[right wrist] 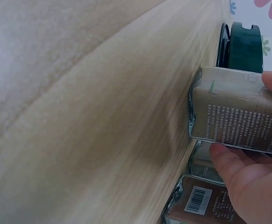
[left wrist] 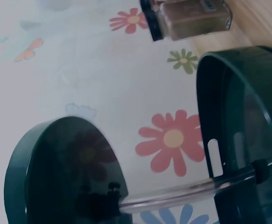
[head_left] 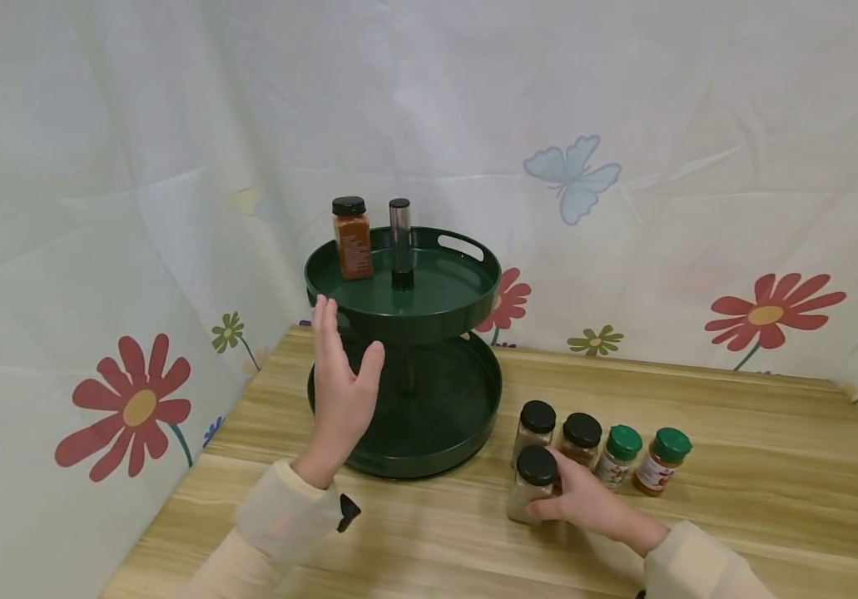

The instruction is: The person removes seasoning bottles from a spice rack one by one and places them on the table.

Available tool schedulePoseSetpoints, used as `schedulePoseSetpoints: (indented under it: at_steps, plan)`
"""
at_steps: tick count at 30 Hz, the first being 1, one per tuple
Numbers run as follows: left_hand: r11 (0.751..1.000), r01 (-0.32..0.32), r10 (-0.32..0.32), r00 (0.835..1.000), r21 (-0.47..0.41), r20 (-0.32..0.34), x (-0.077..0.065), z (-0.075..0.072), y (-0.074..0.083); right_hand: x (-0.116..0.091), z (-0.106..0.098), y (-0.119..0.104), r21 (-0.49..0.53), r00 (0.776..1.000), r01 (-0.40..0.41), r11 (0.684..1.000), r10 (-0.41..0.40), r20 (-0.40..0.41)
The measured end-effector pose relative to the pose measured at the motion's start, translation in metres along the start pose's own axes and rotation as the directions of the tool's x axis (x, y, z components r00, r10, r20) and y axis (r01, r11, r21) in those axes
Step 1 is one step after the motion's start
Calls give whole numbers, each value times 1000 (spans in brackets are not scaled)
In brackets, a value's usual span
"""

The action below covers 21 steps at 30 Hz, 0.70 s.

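My right hand (head_left: 589, 503) grips a square, black-lidded spice jar (head_left: 523, 502) with thumb and fingers on its sides. In the right wrist view this jar (right wrist: 236, 112) shows printed text and pale brown contents; its base is at or near the table, and I cannot tell whether it touches. My left hand (head_left: 342, 395) is raised at the left side of a dark green two-tier turntable rack (head_left: 421, 329), fingers straight up and thumb apart, holding nothing. On the rack's upper tier stands a black-lidded jar of reddish-brown spice (head_left: 354, 248), beside the metal post (head_left: 400, 237).
Behind the held jar stand two more black-lidded jars, a pale one (head_left: 536, 428) and a brown one (head_left: 582, 435). To their right are two green-lidded jars (head_left: 618, 457), (head_left: 657, 470). A flowered curtain (head_left: 661, 166) hangs along the back and left edges of the wooden table (head_left: 773, 491).
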<state>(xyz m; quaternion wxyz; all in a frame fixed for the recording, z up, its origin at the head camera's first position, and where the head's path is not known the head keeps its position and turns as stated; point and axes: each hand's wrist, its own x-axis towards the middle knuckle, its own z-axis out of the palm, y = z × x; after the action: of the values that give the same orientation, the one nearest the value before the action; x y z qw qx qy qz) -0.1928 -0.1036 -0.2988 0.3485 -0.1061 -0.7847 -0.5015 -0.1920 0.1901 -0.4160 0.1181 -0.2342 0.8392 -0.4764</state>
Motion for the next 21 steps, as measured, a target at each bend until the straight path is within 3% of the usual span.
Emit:
schedulePoseSetpoints:
  at_steps: [7,13,21]
  plan:
    - [997,30,-35,997,-71,-67,22,-16,0,0,0,-2,-33,1000,5,999,-5,-6]
    - [995,81,-84,995,-63,-56,38,-25,-9,0,1,-1,-29,1000,-4,1000,4,-4]
    - [987,157,-158,987,-20,-30,50,-27,-19,0,2,1,-24,1000,-6,1000,6,-5]
